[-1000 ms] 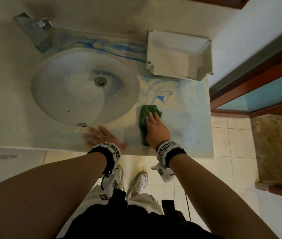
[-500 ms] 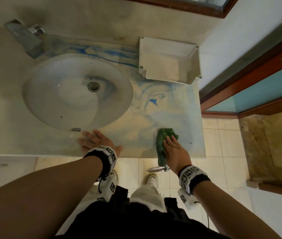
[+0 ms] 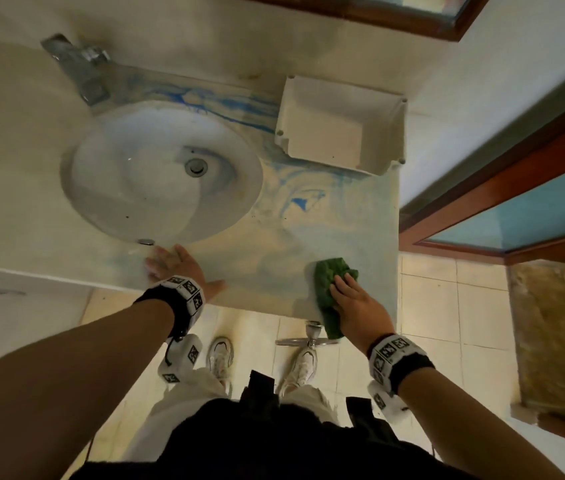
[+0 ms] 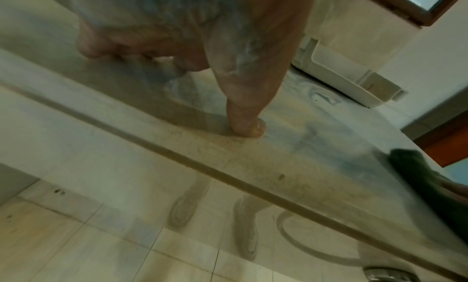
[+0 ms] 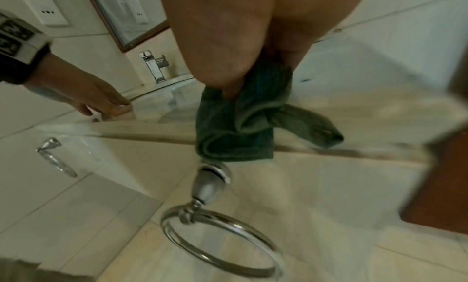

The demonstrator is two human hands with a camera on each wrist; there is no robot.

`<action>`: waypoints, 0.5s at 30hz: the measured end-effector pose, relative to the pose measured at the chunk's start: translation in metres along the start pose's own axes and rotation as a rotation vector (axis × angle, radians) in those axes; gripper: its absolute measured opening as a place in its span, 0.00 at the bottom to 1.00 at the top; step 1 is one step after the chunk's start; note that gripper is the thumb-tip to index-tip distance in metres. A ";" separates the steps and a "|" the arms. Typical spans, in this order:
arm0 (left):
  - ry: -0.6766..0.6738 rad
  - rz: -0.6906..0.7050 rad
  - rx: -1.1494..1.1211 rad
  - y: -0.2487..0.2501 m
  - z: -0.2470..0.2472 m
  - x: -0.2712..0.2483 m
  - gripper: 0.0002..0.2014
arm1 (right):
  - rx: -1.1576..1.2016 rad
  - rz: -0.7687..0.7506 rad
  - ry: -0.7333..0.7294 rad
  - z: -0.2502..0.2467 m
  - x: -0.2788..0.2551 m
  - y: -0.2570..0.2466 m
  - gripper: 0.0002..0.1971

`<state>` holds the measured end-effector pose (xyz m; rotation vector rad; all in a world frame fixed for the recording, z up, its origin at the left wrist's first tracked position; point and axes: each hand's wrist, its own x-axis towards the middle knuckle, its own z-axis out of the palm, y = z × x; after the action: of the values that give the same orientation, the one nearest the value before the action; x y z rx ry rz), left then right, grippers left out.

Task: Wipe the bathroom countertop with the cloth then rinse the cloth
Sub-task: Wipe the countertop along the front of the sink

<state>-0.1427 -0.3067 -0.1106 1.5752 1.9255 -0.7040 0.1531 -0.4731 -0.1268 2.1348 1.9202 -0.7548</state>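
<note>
A green cloth (image 3: 329,285) lies bunched on the blue-stained countertop (image 3: 274,244) near its front right corner. One end hangs over the front edge. My right hand (image 3: 347,289) presses down on it, fingers on top. In the right wrist view the thumb is tucked into the folds of the cloth (image 5: 235,130), pinching it. My left hand (image 3: 167,259) rests flat on the counter just in front of the sink (image 3: 156,171). In the left wrist view its thumb and fingertips (image 4: 245,128) touch the counter, and the cloth (image 4: 430,176) shows at the right edge.
A chrome faucet (image 3: 77,71) stands behind the sink at the back left. A white plastic tray (image 3: 340,129) sits at the back right against the wall. A chrome towel ring (image 3: 312,337) hangs below the counter's front edge, under the cloth. A door frame (image 3: 502,188) is at the right.
My right hand has slid the cloth to the right and toward the front edge, from beside the sink to near the front right corner. The left hand has stayed in place.
</note>
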 end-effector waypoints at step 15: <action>-0.035 -0.078 -0.075 0.090 0.036 -0.043 0.71 | 0.004 -0.187 -0.028 -0.024 0.017 -0.016 0.32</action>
<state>-0.0444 -0.3460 -0.1108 1.4403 1.9729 -0.6788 0.1439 -0.4449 -0.1111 1.9552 2.1268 -0.8174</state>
